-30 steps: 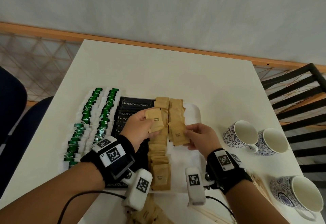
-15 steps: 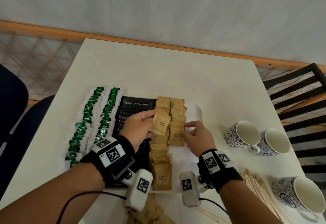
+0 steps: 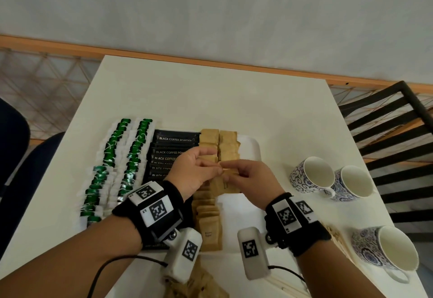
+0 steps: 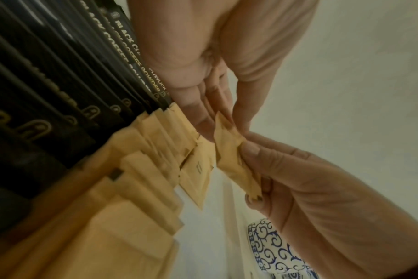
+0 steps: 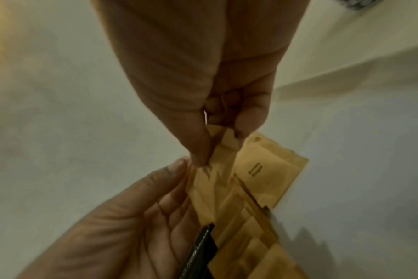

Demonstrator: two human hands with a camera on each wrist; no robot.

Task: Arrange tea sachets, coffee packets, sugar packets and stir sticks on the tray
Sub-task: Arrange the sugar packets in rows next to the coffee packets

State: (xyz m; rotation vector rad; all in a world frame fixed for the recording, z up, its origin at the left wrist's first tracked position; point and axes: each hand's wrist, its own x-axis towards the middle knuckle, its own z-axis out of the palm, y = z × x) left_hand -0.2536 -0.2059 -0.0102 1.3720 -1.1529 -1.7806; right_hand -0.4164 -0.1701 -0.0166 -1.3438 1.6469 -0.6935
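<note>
A white tray (image 3: 251, 148) carries two rows of green tea sachets (image 3: 112, 159), a row of black coffee packets (image 3: 172, 152) and two rows of brown sugar packets (image 3: 208, 218). Above the right sugar row, both hands meet on one brown sugar packet (image 4: 229, 156). My left hand (image 3: 214, 165) pinches its top corner between thumb and fingers. My right hand (image 3: 230, 166) pinches the packet's other edge (image 5: 215, 177). In the head view the fingers hide most of this packet. Wooden stir sticks (image 3: 337, 242) lie on the table right of the tray.
Three blue-patterned cups (image 3: 311, 175) (image 3: 353, 183) (image 3: 389, 250) stand right of the tray. More loose sugar packets (image 3: 199, 283) lie at the table's near edge under my wrists. A black chair (image 3: 398, 122) is at the right, a dark blue seat (image 3: 14, 157) at the left.
My right hand let go of a packet on the right sugar row and moved left. It now grips the packet that my left hand was holding up alone.
</note>
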